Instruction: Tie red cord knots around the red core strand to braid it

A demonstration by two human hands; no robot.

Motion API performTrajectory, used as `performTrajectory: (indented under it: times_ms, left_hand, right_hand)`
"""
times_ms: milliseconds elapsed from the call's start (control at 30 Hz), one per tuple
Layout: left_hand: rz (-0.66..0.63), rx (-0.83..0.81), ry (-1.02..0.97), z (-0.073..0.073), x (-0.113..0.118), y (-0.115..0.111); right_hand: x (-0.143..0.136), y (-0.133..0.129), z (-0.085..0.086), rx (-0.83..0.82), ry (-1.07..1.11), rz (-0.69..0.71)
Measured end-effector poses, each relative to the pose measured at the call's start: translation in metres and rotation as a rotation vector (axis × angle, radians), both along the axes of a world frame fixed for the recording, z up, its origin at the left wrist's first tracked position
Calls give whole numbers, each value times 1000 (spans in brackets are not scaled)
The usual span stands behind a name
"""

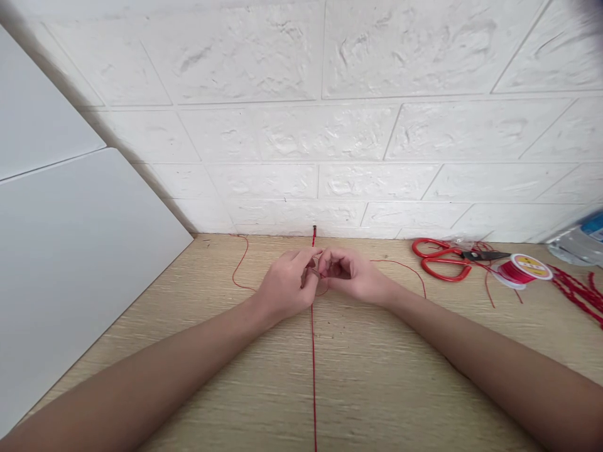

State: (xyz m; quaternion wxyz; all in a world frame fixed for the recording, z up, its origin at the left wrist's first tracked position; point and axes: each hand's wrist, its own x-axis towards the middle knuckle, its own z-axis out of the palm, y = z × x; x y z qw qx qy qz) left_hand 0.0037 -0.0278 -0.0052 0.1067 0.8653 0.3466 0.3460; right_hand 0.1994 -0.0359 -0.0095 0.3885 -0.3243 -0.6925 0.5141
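My left hand (pixel 291 279) and my right hand (pixel 348 274) meet over the table, fingertips pinched on thin red cord. A taut red cord (pixel 313 376) runs from between them straight down to the bottom edge of the view. Above the hands, a short braided red piece (pixel 314 237) reaches a small dark fixing at the foot of the wall. One loose strand (pixel 234 270) curves out to the left, and another (pixel 407 267) arcs out to the right behind my right wrist. Fingers hide the spot where the strands cross.
Red-handled scissors (pixel 445 258) lie at the right, beside a spool of red cord (pixel 524 270). Braided red cords (pixel 577 292) and a clear plastic container (pixel 577 245) are at the far right. A white brick-patterned wall (pixel 292 138) stands behind; a white panel (pixel 89 263) borders the left.
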Motion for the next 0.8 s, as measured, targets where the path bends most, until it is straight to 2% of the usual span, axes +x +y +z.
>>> performTrajectory:
  times_ms: [100,200,333,467,567,667,733,800]
  left_hand:
    - [12,-15,8,1,-2,1]
    - [6,-33,-13,3,-3,2]
    - [-15,-56,-53,5,-3,2]
    - [11,-74,-81,6,-2,1]
    - [28,-103,-83,7,-2,1]
    - [52,-144,-70,8,-1,2]
    - [86,-153,-65,8,0,3]
    - [119,-154,-63,8,0,4]
  right_hand:
    - [4,2,3,-134,162,33]
    - [8,3,18,-184,262,36]
    - [17,-6,60,-156,207,4]
    - [34,-28,111,-78,-49,-21]
    - [48,-45,138,0,-206,-93]
    - [58,-56,150,46,-347,-103]
    - [62,-60,150,75,-454,-90]
    - [66,-63,146,151,-530,-171]
